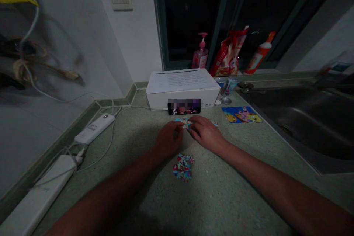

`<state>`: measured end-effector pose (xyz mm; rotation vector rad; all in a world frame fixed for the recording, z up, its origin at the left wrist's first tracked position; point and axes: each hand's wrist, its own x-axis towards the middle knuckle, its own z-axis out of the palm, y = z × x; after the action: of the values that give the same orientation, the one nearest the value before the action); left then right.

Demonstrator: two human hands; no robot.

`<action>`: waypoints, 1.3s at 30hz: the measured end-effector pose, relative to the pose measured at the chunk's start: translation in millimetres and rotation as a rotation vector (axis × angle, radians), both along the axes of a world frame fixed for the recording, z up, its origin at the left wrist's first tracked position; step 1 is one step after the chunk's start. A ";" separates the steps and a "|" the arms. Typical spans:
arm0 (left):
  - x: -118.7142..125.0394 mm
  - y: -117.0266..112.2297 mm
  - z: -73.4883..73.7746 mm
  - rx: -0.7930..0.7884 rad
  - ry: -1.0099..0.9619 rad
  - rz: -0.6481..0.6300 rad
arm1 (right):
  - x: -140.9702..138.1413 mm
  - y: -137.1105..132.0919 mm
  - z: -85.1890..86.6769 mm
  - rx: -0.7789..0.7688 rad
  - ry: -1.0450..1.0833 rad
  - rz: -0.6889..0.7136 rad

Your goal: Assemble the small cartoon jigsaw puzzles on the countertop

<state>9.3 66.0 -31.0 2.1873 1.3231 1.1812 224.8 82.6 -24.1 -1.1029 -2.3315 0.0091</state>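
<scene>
Our left hand (pixel 168 139) and right hand (pixel 206 132) meet over a sideways-lying patch of jigsaw pieces (pixel 186 122), fingers (pixel 194 125) low on it, can't tell if gripping. A loose pile of pieces (pixel 184 167) sits nearer us, closer to the left hand.

- The heap of puzzle pieces (pixel 183 167) had mixed-up spots of red, blue and green.
- The card (pixel 241 114) was bright blue with yellow and pink.
- The pump bottle (pixel 201 53) was pink.
- The bag (pixel 228 53) was red and cream.
- The tube (pixel 260 53) was orange and white.
- The counter (pixel 221 191) was pale green with tiny specks.
</scene>
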 end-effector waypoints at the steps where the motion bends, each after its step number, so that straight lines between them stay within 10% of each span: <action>1: -0.1 0.1 -0.4 0.002 -0.001 0.001 | 0.6 0.8 0.8 0.013 -0.007 0.004; 19: -1.1 -0.3 0.9 0.021 0.122 -0.075 | -2.0 -12.0 8.7 0.152 0.163 0.140; 39: -2.9 -2.8 2.7 0.056 0.044 -0.054 | -0.5 -14.4 7.9 -0.042 0.241 0.145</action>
<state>6.4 63.2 -28.2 2.2860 1.2540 1.1694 224.3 68.2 -16.2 -0.8957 -2.1960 0.2333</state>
